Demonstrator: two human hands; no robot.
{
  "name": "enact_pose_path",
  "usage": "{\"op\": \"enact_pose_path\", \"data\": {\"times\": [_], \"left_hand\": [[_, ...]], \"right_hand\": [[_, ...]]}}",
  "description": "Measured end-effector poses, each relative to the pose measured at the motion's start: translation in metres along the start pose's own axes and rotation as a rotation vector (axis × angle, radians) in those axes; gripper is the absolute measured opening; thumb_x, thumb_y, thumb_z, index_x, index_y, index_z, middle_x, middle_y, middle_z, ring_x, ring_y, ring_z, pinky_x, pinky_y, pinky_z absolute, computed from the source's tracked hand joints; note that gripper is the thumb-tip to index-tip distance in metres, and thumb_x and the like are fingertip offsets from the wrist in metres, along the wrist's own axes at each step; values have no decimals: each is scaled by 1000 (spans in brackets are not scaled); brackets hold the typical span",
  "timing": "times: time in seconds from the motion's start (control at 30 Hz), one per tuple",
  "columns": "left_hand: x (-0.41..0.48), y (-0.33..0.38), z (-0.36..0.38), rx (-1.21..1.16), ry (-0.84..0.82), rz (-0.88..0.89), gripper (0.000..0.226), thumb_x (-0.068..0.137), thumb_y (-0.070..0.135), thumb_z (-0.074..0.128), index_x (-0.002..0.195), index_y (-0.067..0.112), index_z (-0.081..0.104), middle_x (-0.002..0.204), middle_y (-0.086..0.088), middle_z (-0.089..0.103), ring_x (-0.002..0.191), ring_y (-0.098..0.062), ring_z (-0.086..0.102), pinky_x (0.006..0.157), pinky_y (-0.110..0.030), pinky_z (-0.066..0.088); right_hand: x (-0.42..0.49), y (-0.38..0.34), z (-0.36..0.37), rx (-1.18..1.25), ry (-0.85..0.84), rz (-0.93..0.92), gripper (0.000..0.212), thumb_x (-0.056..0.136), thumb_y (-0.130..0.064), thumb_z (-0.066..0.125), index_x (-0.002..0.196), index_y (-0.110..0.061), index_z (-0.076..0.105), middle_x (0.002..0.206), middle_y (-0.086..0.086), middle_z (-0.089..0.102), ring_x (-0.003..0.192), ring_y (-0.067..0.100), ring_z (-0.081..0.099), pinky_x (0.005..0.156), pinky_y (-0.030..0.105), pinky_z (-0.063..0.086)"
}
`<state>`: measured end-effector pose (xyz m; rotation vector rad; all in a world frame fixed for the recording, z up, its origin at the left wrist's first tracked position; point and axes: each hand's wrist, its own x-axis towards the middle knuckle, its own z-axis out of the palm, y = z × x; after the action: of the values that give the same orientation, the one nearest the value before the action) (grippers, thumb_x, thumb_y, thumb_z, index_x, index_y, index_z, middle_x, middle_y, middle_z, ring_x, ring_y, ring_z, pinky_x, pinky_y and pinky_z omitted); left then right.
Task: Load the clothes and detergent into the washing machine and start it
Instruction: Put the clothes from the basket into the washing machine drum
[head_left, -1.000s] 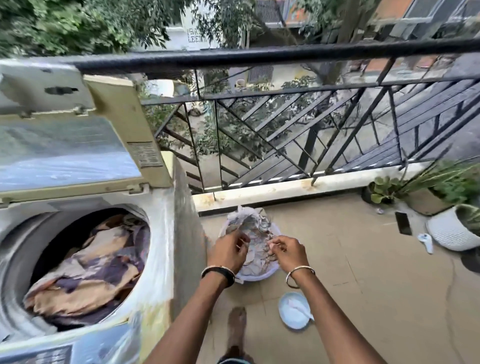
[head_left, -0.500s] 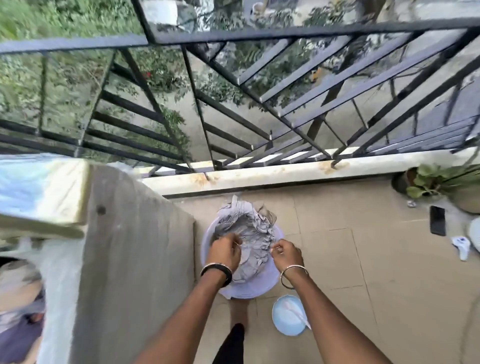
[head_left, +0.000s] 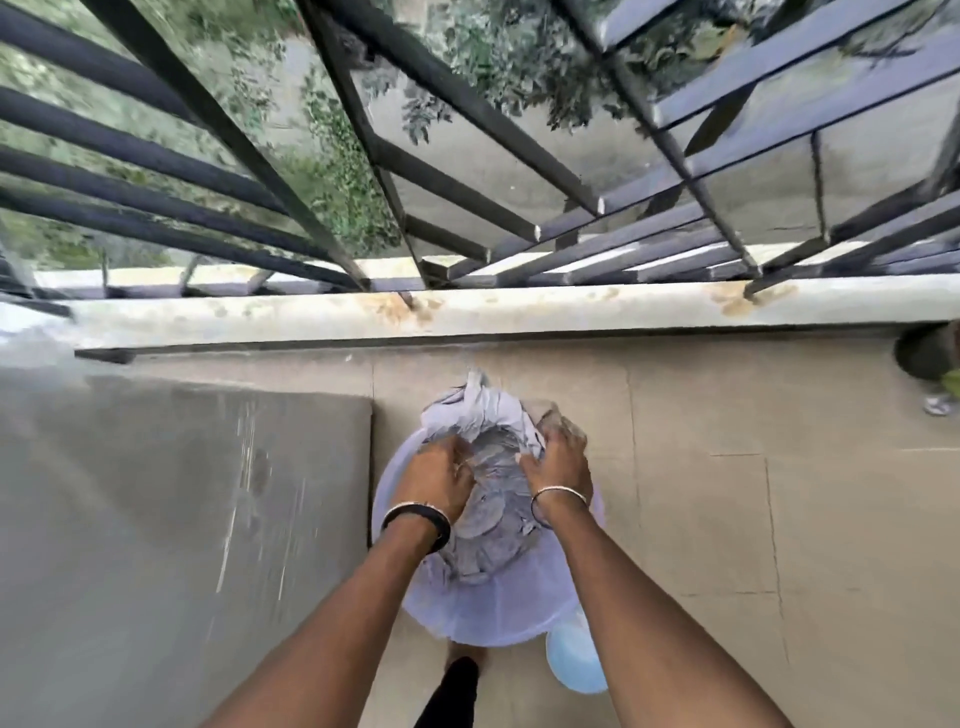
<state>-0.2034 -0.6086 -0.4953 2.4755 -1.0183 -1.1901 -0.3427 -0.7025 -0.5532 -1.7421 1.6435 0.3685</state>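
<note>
Fingers of the left hand (head_left: 439, 480) curl down into the crumpled grey clothes (head_left: 488, 514), and the right hand (head_left: 558, 460) grips the same heap at its far right edge, fingers bent round a fold. The clothes lie piled in a round, pale translucent plastic tub (head_left: 493, 618) standing on the beige tiled balcony floor (head_left: 701, 519). A black band with a silver bangle (head_left: 415, 519) sits on the left wrist. Just left of the tub rises the blurred grey side panel of the washing machine (head_left: 182, 519); its drum is out of view. A small round light-blue dish (head_left: 574, 662) rests on the floor touching the tub's near rim. Beyond, a black metal railing (head_left: 467, 192) stands on a stained ledge.
</note>
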Motion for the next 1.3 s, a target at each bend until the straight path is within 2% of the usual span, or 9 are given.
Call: {"op": "enact_pose_path", "data": {"times": [0.23, 0.47, 0.63, 0.8, 0.93, 1.07, 1.13, 1.2, 1.3], "left_hand": [[-7, -7, -5, -65, 6, -10, 20, 83, 17, 53, 101, 14, 62, 97, -8, 69, 89, -27, 65, 68, -24, 40], [-38, 16, -36, -24, -69, -40, 52, 76, 23, 63, 127, 18, 52, 122, -7, 61, 109, -27, 59, 92, -36, 49], [-71, 21, -46, 277, -236, 137, 85, 70, 50, 59, 146, 34, 24, 154, -7, 25, 138, -36, 32, 108, -47, 35], [-114, 12, -59, 368, -266, 217, 51, 79, 43, 57, 129, 35, 52, 159, -1, 23, 147, -30, 17, 114, -44, 30], [-173, 26, -66, -187, -144, 60, 53, 75, 39, 40, 117, 16, 63, 125, -9, 65, 120, -30, 57, 96, -36, 46], [-236, 55, -69, -431, 27, -8, 55, 75, 27, 37, 118, 7, 66, 121, -8, 68, 115, -23, 61, 92, -23, 42], [-262, 71, -79, -558, 87, -76, 58, 73, 26, 33, 114, 2, 67, 119, -15, 68, 115, -29, 61, 96, -31, 46], [-281, 87, -97, -717, 152, -154, 57, 80, 28, 34, 120, 2, 64, 127, -17, 63, 122, -30, 56, 104, -40, 44], [-330, 119, -141, -1087, 258, -260, 31, 99, 19, 41, 106, 4, 67, 111, -8, 65, 106, -22, 59, 96, -34, 46]], "right_hand": [[-10, -3, 4, -8, -119, -142, 17, 84, -21, 62, 82, -5, 59, 95, 19, 58, 87, 37, 58, 69, 38, 43], [-106, -15, -35, 28, 36, -375, 25, 81, -27, 45, 67, -8, 53, 92, 13, 56, 76, 31, 52, 67, 36, 41], [-184, -35, -67, 190, -12, -612, 17, 83, -24, 46, 71, -31, 37, 68, -5, 46, 66, 10, 40, 62, 23, 26], [-235, -27, -100, 271, -15, -627, 23, 82, -25, 45, 69, -35, 28, 63, -15, 36, 61, 0, 33, 58, 20, 21], [-261, -5, -127, 420, 9, -510, 19, 77, -32, 49, 62, -24, 40, 58, -12, 43, 55, -2, 38, 58, 30, 40], [-299, 16, -143, 566, -14, -422, 21, 73, -32, 59, 69, -14, 49, 56, -7, 46, 56, 4, 42, 56, 28, 38], [-321, 25, -147, 623, -59, -398, 14, 69, -29, 61, 78, -19, 56, 70, -4, 58, 65, 7, 52, 63, 31, 46], [-337, 36, -148, 629, -93, -409, 40, 65, -23, 63, 104, -27, 59, 97, -8, 66, 85, 7, 62, 76, 40, 55], [-364, 42, -156, 530, -109, -463, 79, 59, -22, 68, 132, -32, 40, 126, -19, 53, 107, -6, 56, 91, 30, 53]]}}
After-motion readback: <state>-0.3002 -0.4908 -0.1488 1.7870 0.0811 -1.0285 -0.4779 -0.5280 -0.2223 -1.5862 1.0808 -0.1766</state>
